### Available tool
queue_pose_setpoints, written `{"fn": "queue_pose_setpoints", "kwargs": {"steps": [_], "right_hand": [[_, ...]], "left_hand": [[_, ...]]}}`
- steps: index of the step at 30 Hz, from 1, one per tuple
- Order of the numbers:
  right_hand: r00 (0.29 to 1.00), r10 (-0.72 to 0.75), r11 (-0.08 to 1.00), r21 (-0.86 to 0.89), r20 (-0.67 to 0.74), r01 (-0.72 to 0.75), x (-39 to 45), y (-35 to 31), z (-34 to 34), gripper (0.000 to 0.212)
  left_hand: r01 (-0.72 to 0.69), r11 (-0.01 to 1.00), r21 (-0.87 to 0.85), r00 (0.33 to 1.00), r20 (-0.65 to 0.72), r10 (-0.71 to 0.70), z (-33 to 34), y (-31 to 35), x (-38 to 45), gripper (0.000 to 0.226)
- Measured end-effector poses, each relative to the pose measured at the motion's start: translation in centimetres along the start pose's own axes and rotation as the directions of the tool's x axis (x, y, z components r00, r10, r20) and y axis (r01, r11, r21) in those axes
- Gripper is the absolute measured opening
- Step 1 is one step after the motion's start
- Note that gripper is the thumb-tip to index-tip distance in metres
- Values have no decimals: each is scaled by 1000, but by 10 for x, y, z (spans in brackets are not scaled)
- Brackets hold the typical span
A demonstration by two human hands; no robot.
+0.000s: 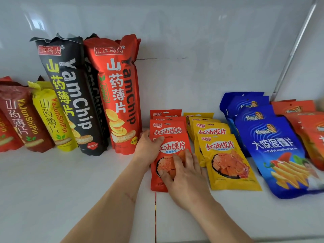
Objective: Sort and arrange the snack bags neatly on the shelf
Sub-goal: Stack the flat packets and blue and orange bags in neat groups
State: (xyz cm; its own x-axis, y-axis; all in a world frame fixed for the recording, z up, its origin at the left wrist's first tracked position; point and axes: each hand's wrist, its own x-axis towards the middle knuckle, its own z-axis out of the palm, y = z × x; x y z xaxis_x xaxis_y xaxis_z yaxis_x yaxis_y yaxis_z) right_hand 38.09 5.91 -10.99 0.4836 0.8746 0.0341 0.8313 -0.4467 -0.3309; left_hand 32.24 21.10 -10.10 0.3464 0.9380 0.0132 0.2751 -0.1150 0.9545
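A front red snack bag [172, 146] lies flat at the head of a row of several red bags [165, 114] on the white shelf [70, 181]. My left hand [149, 148] holds its upper left edge, thumb over the top. My right hand [184, 176] rests on its lower half with fingers spread. Right of it runs a row of yellow bags [226, 155] of the same snack, then a row of blue crisp bags [273, 149] and orange-red bags [308, 123] at the far right.
Tall yam chip bags stand against the back wall at left: a black one [70, 95], a red one [121, 95], and shorter yellow [50, 116] and dark red [22, 116] ones. A metal upright [294, 50] runs up the right corner.
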Motion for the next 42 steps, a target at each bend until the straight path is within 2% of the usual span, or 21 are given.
{"fn": "queue_pose_setpoints", "kwargs": {"steps": [2,8,24,31,33,36,42], "right_hand": [[1000,19,1000,7,24,-19,4,-1,1,76],[998,37,999,-13,48,-36,10,0,6,77],[999,55,996,-73,-1,-54,11,2,10,78],[994,39,999,-9,-107,-40,6,2,11,82],[989,33,999,21,-146,-30,4,3,10,80],[982,3,999,36,-190,4,1,4,8,77],[924,-82,996,3,-374,90,-7,3,4,67]], "left_hand": [[14,1000,-10,999,31,-13,1,1,0,43],[-55,990,133,998,13,54,6,1,6,45],[-126,957,263,990,-27,138,11,-9,8,50],[-63,988,142,997,42,58,-6,1,-19,50],[-72,981,178,997,49,64,-12,-1,-33,44],[-41,965,261,999,24,36,-27,-4,-56,48],[-26,938,345,992,-108,67,-74,-13,-83,41]]}}
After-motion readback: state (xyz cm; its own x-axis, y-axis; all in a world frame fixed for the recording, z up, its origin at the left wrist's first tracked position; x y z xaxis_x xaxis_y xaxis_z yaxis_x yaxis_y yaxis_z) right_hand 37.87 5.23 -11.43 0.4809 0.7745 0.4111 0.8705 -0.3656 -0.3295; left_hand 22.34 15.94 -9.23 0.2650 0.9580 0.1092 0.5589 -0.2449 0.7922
